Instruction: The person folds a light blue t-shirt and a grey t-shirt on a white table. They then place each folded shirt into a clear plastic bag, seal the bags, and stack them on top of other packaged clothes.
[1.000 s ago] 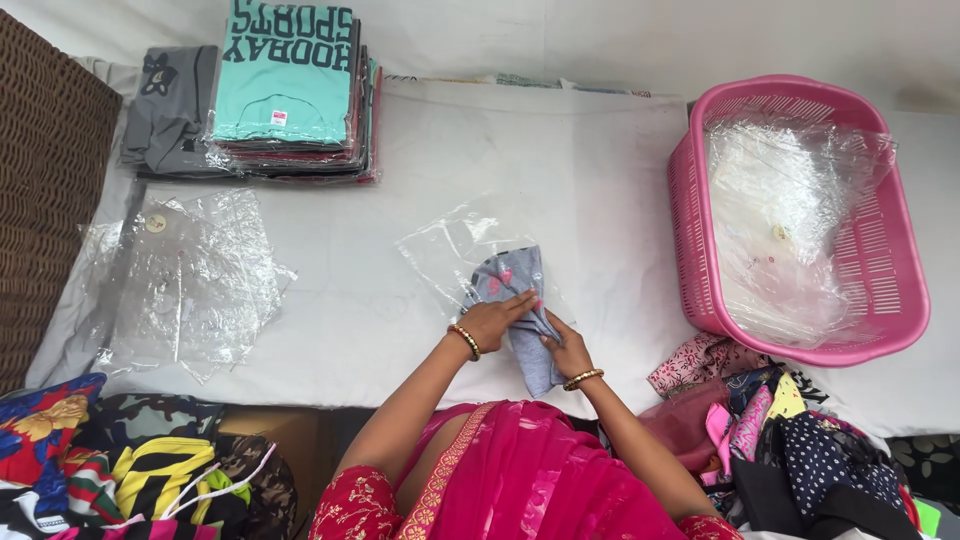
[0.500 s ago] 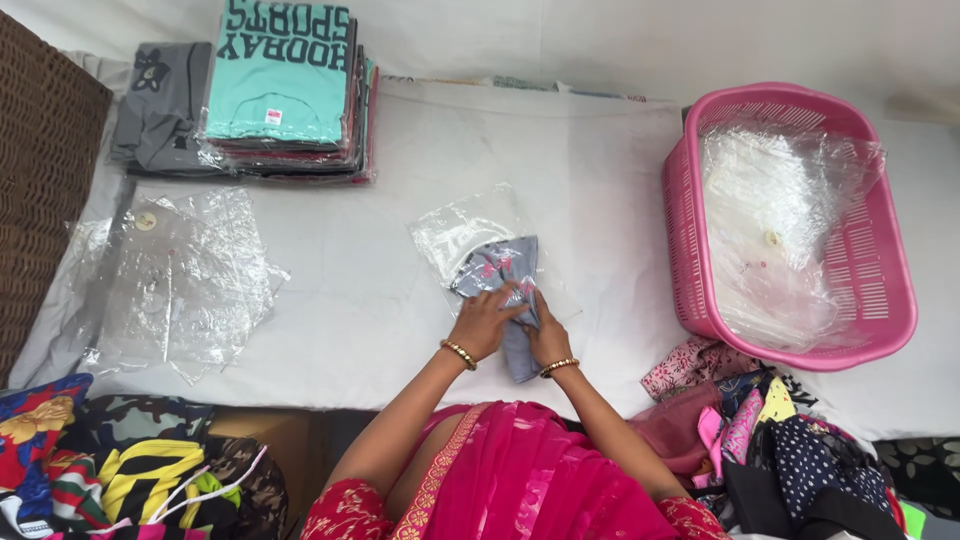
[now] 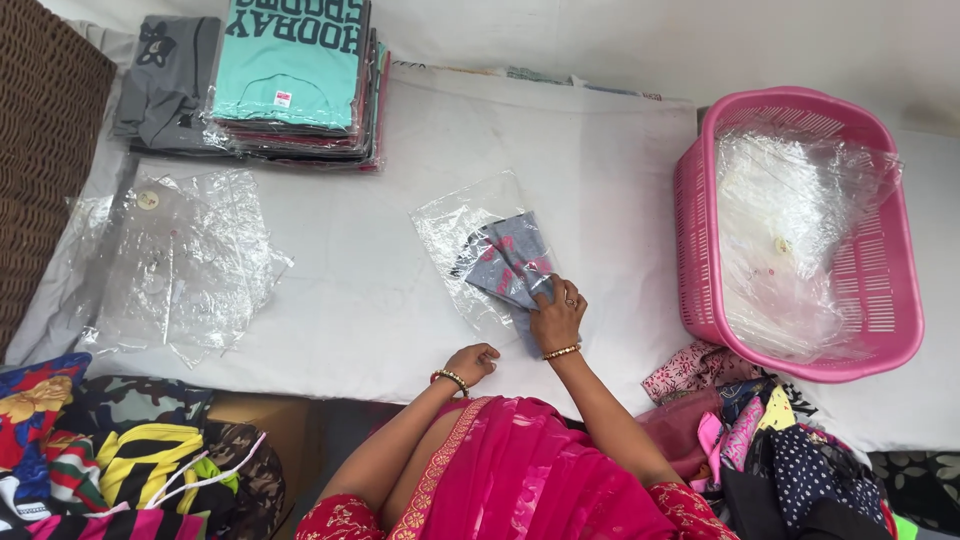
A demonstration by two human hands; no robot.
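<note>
A folded grey garment with pink print (image 3: 505, 265) lies partly inside a clear plastic bag (image 3: 462, 230) on the white sheet. My right hand (image 3: 557, 313) presses on the near end of the garment, fingers closed on its edge. My left hand (image 3: 476, 360) rests loosely curled on the sheet near the front edge, a little left of the right hand, holding nothing. Both wrists carry gold bangles.
A pink plastic basket (image 3: 700, 215) holding clear bags stands at the right. A stack of packed t-shirts (image 3: 295, 80) sits at the back left, with loose clear bags (image 3: 175, 260) in front of it. Piles of colourful clothes (image 3: 760, 430) lie near my right side, and a wicker surface (image 3: 45, 150) is at far left.
My left hand has let go of the garment and drawn back toward the front edge. The garment now lies further inside the bag, with only my right hand on it.
</note>
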